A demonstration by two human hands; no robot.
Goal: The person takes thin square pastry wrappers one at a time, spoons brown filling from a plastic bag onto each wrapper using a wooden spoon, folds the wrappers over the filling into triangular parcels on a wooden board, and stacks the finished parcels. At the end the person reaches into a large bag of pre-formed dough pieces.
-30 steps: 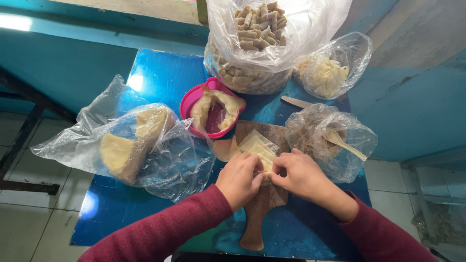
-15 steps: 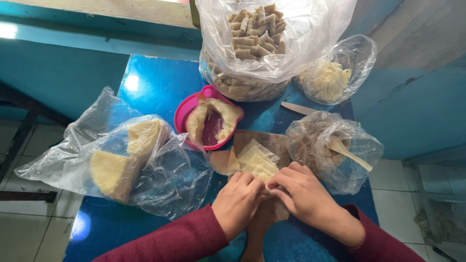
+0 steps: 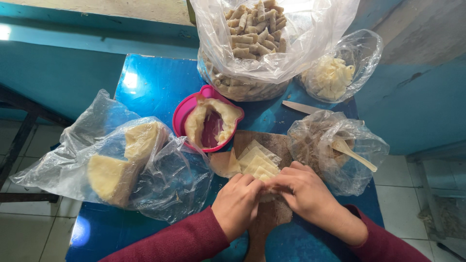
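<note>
A pale square pastry sheet lies on the wooden board at the near edge of a blue table, pinched between a person's two hands. The left hand and right hand meet over it with fingers curled close, seemingly folding or rolling it, though the fingers hide what sits inside. Just beyond the hands a small stack of wrapper sheets fans out on the board, unrolled. A large clear bag of finished rolls stands at the far side and looks well filled, so by this view much of the batch is done while the stack remains. Beside the board, a pink bowl holds a lump of dough-like paste, and a bag with a wooden spoon rests near the right hand. Another bag of pale shreds sits behind it, and a bag of yellowish slabs lies to the left.
</note>
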